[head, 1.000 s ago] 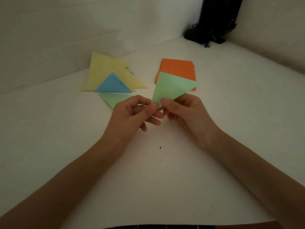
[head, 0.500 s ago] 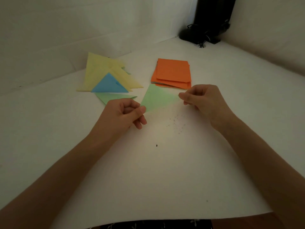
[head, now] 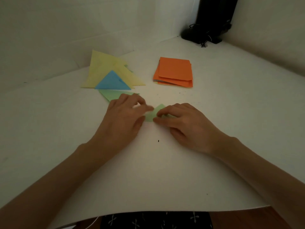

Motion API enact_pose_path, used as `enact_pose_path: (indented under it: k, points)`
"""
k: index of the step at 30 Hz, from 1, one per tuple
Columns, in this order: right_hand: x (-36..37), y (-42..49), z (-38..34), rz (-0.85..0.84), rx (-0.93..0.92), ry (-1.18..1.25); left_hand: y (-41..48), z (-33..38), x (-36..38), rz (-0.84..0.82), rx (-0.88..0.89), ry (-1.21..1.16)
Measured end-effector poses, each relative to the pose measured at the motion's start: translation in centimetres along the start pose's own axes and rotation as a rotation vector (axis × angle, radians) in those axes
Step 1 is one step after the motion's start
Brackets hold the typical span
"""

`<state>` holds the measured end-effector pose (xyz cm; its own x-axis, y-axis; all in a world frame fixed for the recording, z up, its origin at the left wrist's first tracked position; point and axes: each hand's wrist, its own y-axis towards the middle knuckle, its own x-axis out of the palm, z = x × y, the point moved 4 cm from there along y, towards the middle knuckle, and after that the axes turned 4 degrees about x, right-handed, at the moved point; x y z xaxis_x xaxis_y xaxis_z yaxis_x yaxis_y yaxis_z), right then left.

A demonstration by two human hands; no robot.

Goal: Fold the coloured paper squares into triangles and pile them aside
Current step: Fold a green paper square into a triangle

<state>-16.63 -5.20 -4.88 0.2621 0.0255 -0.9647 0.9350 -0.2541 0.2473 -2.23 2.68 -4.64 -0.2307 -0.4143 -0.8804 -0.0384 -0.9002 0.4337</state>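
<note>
A small green paper lies flat on the white table, mostly covered by my hands. My left hand rests on its left part with fingers stretched out and blurred, pressing it down. My right hand holds its right part, with bent fingertips and thumb closed on the paper. To the back left sits the pile of folded triangles: yellow ones, a blue one and a green one. Behind my right hand lies the stack of unfolded squares, orange on top.
A black stand with cables fills the far right corner. White walls close in the table at the back and on both sides. The table's front edge runs just above my lap.
The green paper was held up in the air by both hands. It now lies on the table in front of me, with both hands lowered onto it and close together.
</note>
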Motion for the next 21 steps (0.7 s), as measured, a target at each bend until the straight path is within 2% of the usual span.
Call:
enact_pose_path:
  k: [1,3,9,17,21]
  points:
    - [0.0,0.0,0.0,-0.004,-0.008,-0.018,-0.3,0.3,0.1,-0.034,0.122,0.023]
    - [0.0,0.0,0.0,-0.010,-0.034,-0.061,-1.0,0.6,0.3,-0.096,0.220,0.061]
    - [-0.7,-1.7,1.2,0.016,-0.078,-0.158,-1.8,0.7,0.7,-0.111,0.164,0.038]
    - [-1.6,-4.2,2.5,0.128,0.005,-0.137,-2.3,0.5,0.3,-0.153,0.090,-0.025]
    - [-2.2,-2.2,1.7,0.224,0.076,-0.087,-2.7,1.0,-0.1,-0.200,0.114,-0.008]
